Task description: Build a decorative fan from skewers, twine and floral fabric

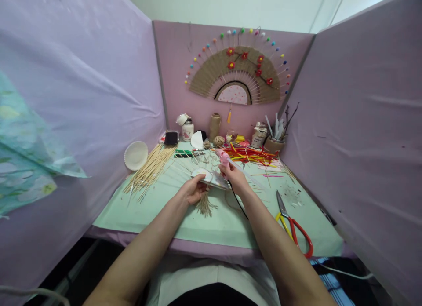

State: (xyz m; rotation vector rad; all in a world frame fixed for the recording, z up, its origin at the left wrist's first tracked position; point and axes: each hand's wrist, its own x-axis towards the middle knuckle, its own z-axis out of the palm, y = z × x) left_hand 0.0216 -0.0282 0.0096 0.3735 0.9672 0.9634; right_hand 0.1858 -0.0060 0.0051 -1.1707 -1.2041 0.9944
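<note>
My left hand (193, 191) grips the edge of a pale half-round card piece (216, 178), thumb on top and fingers underneath. Thin sticks fan out from the far side of this piece. A frayed twine tassel (206, 205) hangs at its near edge, beside my left fingers. My right hand (233, 173) is wrapped round a pink hot glue gun (223, 157), held just above the card piece with its nozzle toward the upper left. A clear glue stick (242, 172) sticks out of the gun's back, and a black cord runs down past my right wrist.
Large scissors (292, 227) with red and yellow handles lie at the right. Bamboo sticks (150, 169) and a white paper bowl (136, 155) are at the left. Red and yellow pipe cleaners (250, 154), jars and twine stand behind. A decorated fan (237, 75) hangs on the back panel.
</note>
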